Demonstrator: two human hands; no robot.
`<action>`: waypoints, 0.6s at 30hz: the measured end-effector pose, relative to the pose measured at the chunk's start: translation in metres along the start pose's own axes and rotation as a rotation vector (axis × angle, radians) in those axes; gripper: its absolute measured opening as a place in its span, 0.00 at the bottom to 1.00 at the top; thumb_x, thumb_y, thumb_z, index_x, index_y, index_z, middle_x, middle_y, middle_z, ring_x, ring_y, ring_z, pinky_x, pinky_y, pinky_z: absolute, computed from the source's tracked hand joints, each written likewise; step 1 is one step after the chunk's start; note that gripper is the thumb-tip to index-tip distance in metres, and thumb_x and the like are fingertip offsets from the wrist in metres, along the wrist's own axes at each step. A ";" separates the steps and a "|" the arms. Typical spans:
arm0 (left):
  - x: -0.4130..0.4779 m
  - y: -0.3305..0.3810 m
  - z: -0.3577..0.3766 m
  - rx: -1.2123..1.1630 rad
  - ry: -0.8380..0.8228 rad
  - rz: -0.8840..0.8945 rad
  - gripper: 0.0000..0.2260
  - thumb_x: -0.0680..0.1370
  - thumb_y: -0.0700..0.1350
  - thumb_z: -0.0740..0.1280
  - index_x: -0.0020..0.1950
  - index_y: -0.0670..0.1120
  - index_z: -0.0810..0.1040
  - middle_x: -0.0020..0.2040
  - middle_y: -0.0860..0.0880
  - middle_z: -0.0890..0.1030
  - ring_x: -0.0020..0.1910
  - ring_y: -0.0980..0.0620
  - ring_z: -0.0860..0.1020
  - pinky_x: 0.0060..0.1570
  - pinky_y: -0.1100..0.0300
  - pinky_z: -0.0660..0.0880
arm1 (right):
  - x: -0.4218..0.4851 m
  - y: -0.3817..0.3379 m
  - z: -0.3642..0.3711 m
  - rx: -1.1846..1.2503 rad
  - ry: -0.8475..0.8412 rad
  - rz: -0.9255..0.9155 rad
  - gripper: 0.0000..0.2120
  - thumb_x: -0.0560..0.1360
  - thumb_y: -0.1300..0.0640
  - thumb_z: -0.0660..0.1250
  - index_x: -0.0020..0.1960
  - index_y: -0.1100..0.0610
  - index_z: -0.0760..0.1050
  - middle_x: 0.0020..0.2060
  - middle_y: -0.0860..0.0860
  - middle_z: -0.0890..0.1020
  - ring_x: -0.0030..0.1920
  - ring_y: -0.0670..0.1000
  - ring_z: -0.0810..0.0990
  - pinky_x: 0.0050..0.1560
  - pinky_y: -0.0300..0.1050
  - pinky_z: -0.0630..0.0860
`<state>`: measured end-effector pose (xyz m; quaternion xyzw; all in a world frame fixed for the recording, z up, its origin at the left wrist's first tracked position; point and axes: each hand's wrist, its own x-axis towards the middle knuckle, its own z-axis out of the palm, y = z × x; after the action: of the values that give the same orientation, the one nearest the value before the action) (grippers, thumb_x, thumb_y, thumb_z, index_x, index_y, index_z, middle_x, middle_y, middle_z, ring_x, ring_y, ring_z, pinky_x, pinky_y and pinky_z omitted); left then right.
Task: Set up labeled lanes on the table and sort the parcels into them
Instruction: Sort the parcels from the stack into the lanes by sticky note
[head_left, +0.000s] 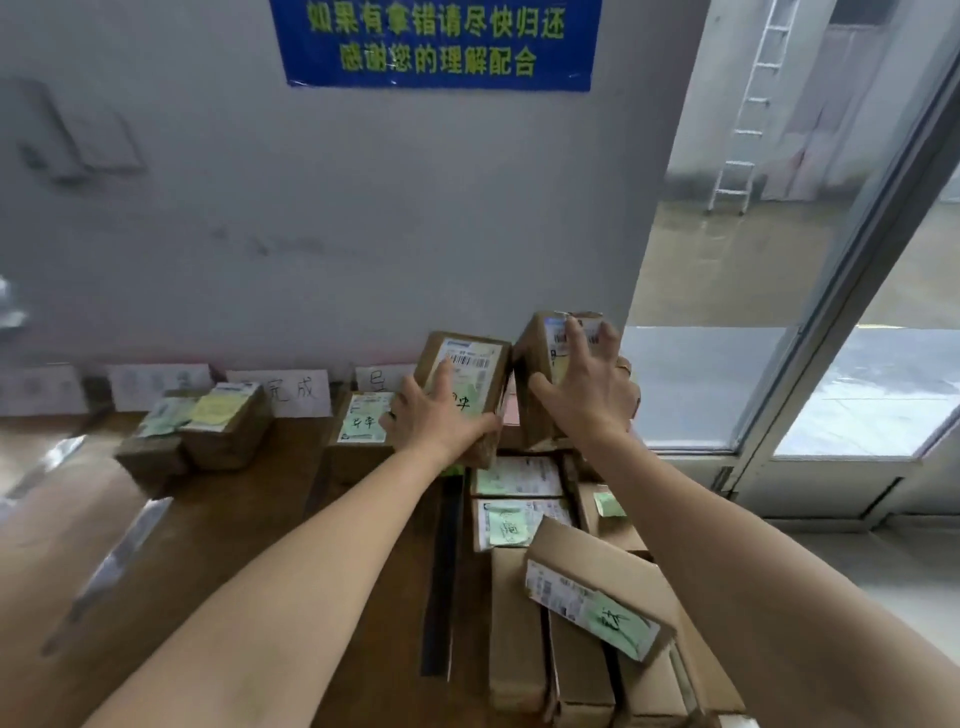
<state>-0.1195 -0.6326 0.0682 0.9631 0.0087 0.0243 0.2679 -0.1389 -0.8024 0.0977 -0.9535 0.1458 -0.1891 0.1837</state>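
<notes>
Over the surface's (234, 519) far end, my left grip (436, 418) clasps a green-noted parcel (483, 371); my right grip (589, 387) clasps a second parcel (530, 348) just beside it, both tilted.

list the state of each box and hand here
left box, held up, tilted, green note on it
right box, held, tilted
left hand, gripping left box
right hand, gripping right box
near box, askew on the stack
yellow-note box, flat on the table
</notes>
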 end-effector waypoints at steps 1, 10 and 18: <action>0.001 -0.013 -0.015 0.011 0.034 -0.016 0.43 0.65 0.68 0.68 0.73 0.59 0.50 0.71 0.43 0.57 0.69 0.36 0.61 0.67 0.40 0.61 | 0.000 -0.017 0.005 0.024 -0.013 -0.019 0.38 0.70 0.37 0.65 0.75 0.42 0.53 0.76 0.52 0.52 0.66 0.63 0.68 0.59 0.56 0.73; -0.007 -0.180 -0.139 0.077 0.168 -0.233 0.43 0.66 0.67 0.69 0.74 0.58 0.52 0.72 0.39 0.58 0.69 0.35 0.61 0.66 0.41 0.60 | -0.039 -0.196 0.077 0.154 -0.179 -0.145 0.37 0.71 0.38 0.65 0.75 0.42 0.53 0.76 0.52 0.51 0.66 0.65 0.69 0.58 0.59 0.74; 0.003 -0.304 -0.203 0.156 0.141 -0.313 0.43 0.67 0.65 0.70 0.75 0.56 0.52 0.72 0.39 0.57 0.68 0.35 0.61 0.67 0.43 0.59 | -0.076 -0.309 0.143 0.142 -0.318 -0.117 0.36 0.72 0.36 0.64 0.75 0.44 0.55 0.76 0.53 0.50 0.63 0.64 0.73 0.58 0.57 0.75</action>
<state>-0.1280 -0.2671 0.0851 0.9637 0.1791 0.0489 0.1917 -0.0823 -0.4584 0.0768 -0.9628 0.0456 -0.0563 0.2601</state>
